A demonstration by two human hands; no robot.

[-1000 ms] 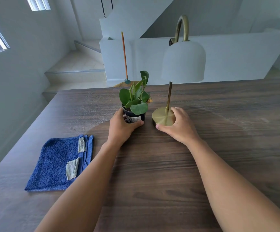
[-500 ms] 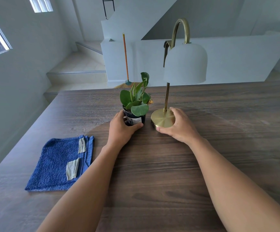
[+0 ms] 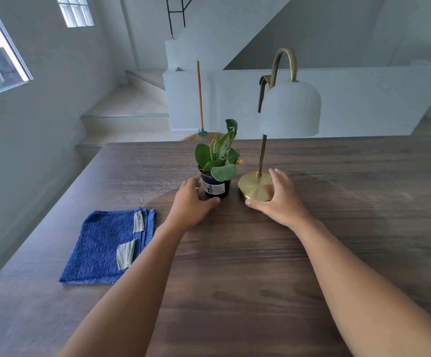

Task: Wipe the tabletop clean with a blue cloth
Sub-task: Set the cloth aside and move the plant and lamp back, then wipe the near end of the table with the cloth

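A folded blue cloth [image 3: 106, 247] with two pale labels lies flat on the dark wooden tabletop [image 3: 235, 266] at the left, and neither hand touches it. My left hand [image 3: 191, 204] cups a small black pot holding a green plant [image 3: 215, 185], with the thumb across its front. My right hand [image 3: 277, 197] grips the round brass base of a table lamp [image 3: 254, 186], which has a white shade [image 3: 290, 109].
The pot and lamp stand side by side near the table's middle, toward the far edge. A faint paler patch marks the wood around them. Beyond the table are a low white wall, stairs and an orange-handled broom [image 3: 199, 99]. The left table edge runs along a wall.
Both hands stay on the pot and the lamp base, which have shifted slightly toward the far edge. The view has tilted up a little. The cloth has not moved.
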